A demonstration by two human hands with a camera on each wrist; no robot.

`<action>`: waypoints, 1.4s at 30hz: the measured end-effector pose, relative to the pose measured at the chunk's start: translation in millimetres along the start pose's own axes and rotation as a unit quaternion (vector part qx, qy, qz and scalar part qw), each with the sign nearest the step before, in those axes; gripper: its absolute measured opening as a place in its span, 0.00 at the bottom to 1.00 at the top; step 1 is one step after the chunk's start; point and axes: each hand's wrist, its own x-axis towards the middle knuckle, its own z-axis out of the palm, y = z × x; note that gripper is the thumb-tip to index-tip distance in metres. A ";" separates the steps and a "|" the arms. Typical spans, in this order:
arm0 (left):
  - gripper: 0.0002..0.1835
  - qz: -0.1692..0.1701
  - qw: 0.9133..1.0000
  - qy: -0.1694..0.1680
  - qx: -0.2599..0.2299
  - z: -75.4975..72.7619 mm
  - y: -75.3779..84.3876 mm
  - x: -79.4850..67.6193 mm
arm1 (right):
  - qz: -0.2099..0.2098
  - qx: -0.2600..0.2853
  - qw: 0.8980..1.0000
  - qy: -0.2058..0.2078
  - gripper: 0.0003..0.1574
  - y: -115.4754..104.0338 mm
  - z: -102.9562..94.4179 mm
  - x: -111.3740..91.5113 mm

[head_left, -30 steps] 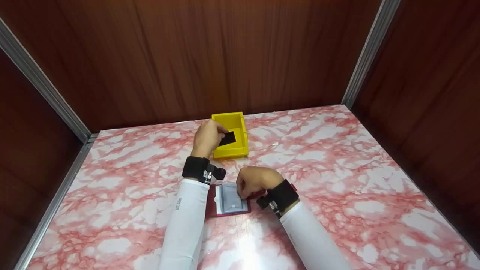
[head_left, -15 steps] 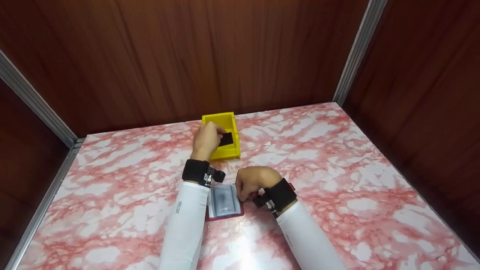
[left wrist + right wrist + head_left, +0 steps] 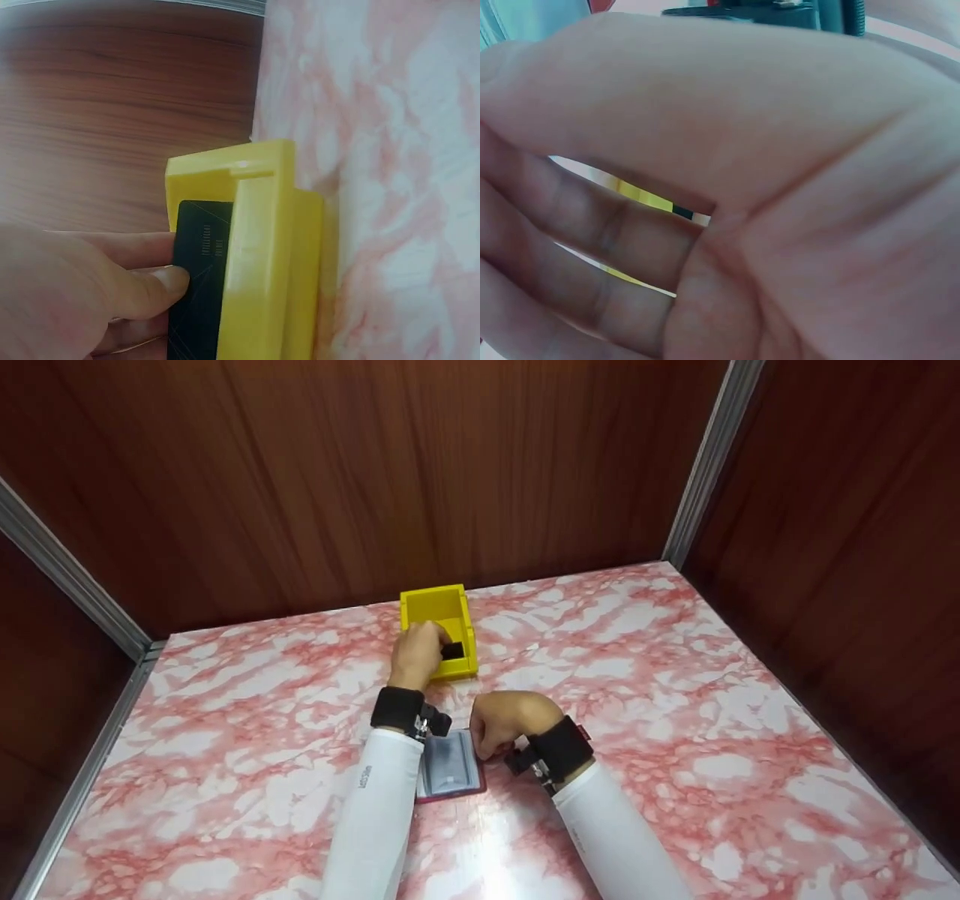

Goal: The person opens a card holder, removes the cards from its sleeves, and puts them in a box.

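Note:
My left hand [image 3: 417,651] pinches a black card [image 3: 452,650] between thumb and fingers, inside the yellow bin [image 3: 470,666] near its front wall. In the left wrist view the card [image 3: 201,270] stands on edge beside the bin's wall [image 3: 259,255], with faint printed lines on its face. My right hand [image 3: 511,724] has curled fingers and pinches the right edge of an open card holder [image 3: 450,769], which has clear plastic sleeves and a dark red cover. My left forearm hides the holder's left side. In the right wrist view my hand [image 3: 727,172] covers most of the picture.
The bin stands toward the back of a pink and white marbled table [image 3: 637,682]. Brown wood-look panels [image 3: 337,472] with metal corner posts [image 3: 701,465] enclose the table at the back and sides.
My left hand has drawn the black card lower and toward the bin's front. The right hand stays at the card holder. The head view has shifted slightly, and the clear sleeve now bulges up more.

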 end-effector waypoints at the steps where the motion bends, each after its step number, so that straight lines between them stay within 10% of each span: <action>1: 0.15 0.001 1.000 -0.002 0.006 1.3 -0.6 -0.5 | 0.001 0.002 1.000 0.001 0.06 -0.4 0.6 0.2; 8: 0.17 0.028 0.999 0.038 0.006 5.5 -3.5 -7.4 | 0.005 0.010 1.000 0.005 0.05 -0.7 2.5 0.3; 15: 0.11 0.056 0.988 0.094 -0.112 -11.7 -22.3 -44.3 | -0.006 0.004 0.999 0.047 0.04 1.1 -0.4 -1.1; 26: 0.09 0.045 0.986 -0.098 -0.127 -67.7 -68.9 -119.5 | -0.135 -0.055 0.968 0.203 0.06 3.2 6.4 -4.4; 34: 0.04 0.071 0.975 -0.190 -0.091 -53.1 -78.5 -138.6 | -0.188 -0.133 0.952 0.200 0.06 11.4 46.4 -10.2; 42: 0.05 0.044 0.975 -0.205 -0.075 -44.3 -88.0 -141.7 | -0.186 -0.132 0.946 0.231 0.06 4.0 55.7 -1.0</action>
